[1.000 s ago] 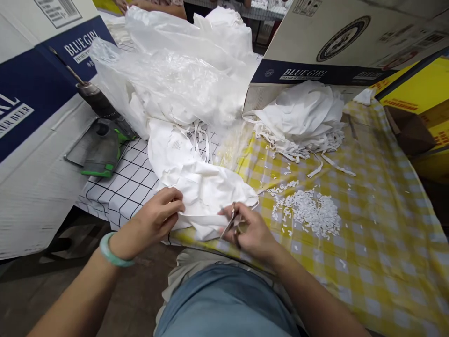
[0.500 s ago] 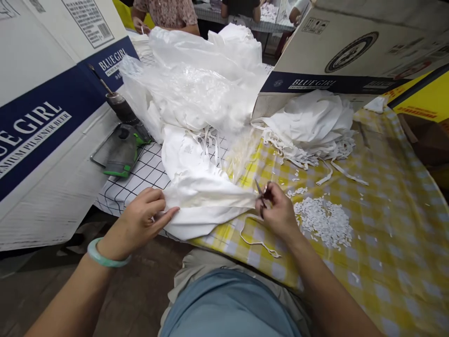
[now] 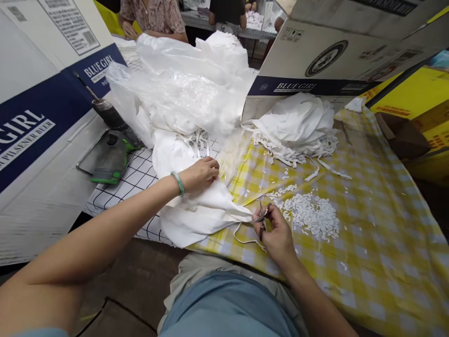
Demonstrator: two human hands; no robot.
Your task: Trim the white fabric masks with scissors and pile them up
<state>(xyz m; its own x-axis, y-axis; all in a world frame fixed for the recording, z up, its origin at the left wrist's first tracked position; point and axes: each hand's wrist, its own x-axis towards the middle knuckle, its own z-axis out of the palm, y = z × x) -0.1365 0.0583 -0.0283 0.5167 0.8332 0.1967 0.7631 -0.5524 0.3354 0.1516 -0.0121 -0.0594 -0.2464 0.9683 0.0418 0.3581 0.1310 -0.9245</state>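
My right hand (image 3: 277,238) is closed round small metal scissors (image 3: 261,218), blades pointing up and left. The tapered end of a white cloth piece (image 3: 206,213) meets its fingertips, and the cloth spreads to the left along the table edge. A thin white string (image 3: 245,240) trails below the scissors. My left hand (image 3: 201,174), with a green bangle at the wrist, is over the upper part of the cloth; its fingers bend down and their tips are hidden. Behind it lies more white cloth (image 3: 170,152) with ties.
A pile of white scraps (image 3: 312,215) lies on the yellow checked tablecloth (image 3: 382,262). Beyond are a heap of tied white cloths (image 3: 298,124) and a clear plastic bag (image 3: 189,84). Cartons (image 3: 35,112) flank the table; a green-black power tool (image 3: 112,157) stands left. Another person (image 3: 154,21) sits opposite.
My left hand has let go of the cloth's left side and moved right and up across it. My right hand still holds the scissors by the cloth's tapered end. The view has shifted slightly.
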